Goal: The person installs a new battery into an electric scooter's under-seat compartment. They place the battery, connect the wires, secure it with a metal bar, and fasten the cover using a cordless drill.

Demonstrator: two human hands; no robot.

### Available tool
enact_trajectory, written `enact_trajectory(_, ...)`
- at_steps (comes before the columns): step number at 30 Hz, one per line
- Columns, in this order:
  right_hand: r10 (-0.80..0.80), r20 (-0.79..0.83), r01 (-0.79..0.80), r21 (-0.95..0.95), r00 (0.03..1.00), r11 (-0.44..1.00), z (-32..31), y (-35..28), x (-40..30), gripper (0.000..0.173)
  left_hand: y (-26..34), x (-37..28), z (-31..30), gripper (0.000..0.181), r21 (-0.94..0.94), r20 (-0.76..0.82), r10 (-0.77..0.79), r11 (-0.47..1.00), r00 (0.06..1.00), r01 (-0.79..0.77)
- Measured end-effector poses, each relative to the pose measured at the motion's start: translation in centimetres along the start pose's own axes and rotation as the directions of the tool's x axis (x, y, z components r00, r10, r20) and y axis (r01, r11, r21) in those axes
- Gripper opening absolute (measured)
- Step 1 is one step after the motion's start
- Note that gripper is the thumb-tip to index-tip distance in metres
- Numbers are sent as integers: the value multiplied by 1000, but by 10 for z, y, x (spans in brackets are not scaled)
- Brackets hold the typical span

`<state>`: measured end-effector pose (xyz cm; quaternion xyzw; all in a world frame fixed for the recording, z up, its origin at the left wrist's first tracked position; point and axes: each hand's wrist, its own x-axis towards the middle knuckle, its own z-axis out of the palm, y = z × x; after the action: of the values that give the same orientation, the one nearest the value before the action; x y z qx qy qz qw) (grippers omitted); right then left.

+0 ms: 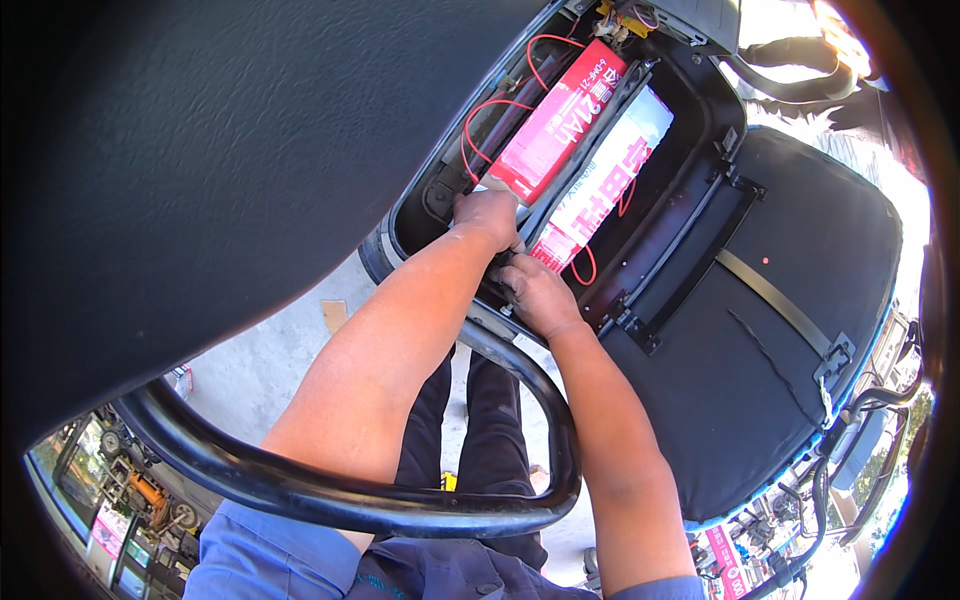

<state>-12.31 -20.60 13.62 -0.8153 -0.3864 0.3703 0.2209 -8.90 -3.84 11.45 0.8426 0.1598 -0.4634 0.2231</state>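
Observation:
Two long battery packs lie side by side in the black under-seat compartment (667, 161) of a vehicle. One pack (555, 124) is red, and the other (611, 176) is white with red ends and lettering. Between them runs a dark strip (581, 142). My left hand (489, 214) reaches to the near end of the red pack, its fingers bent down by the strip's lower end. Close beside it, my right hand (538, 291) has curled fingertips at the near end of the white pack, above the compartment's front rim. Whatever lies under my fingers is hidden.
Red wires (480, 112) loop beside the packs, with connectors (622, 26) at the top. The opened seat (757, 300) hangs to the right on its hinge. A black tubular rail (352, 502) curves around before my body, and a large black padded panel (210, 165) fills the left.

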Motion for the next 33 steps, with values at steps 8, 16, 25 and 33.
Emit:
enact_trajectory(8,216,145,-205,-85,966,975,-9,-11,7,22,0,-1,-1,50,-4,-3,-8,1000,1000,8)
enact_trajectory(16,-74,-101,71,-29,992,997,4,2,0,16,0,-2,-2,52,-2,3,1,1000,1000,-1)
enact_trajectory(25,58,-25,-59,-47,998,997,-1,-3,2,12,1,-1,-2,52,5,0,5,1000,1000,-4)
enact_trajectory(33,92,18,-87,-200,996,976,-10,-11,6,24,0,0,-1,53,-1,-5,7,1000,1000,-7)
